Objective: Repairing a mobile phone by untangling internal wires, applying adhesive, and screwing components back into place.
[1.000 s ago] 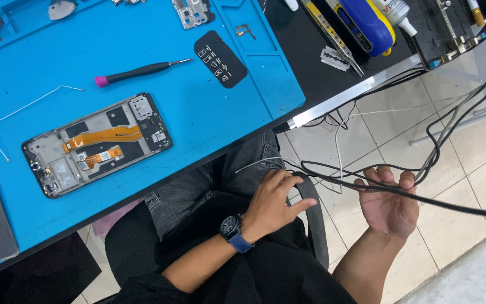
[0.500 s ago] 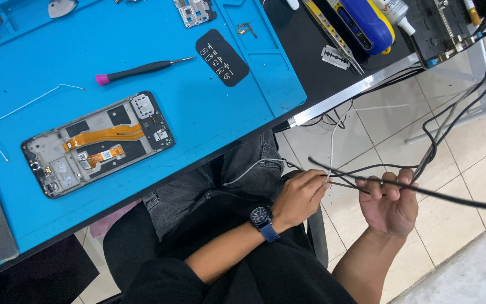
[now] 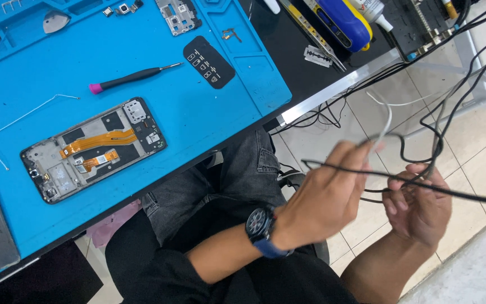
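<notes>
White cable [image 3: 386, 121] pinched in your left hand [image 3: 324, 205] fingertips, off bench edge above floor. Your right hand [image 3: 420, 208], at 3 o'clock of left, curled round black cables [image 3: 451, 191]. Opened phone [image 3: 94, 149] on blue mat [image 3: 198, 112] at 9 o'clock, screwdriver [image 3: 133, 77] beyond it.

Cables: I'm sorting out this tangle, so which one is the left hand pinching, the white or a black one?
The thin white cable: the left hand pinches it at the fingertips, and it curves upward. The black cables run across the right hand.
</notes>
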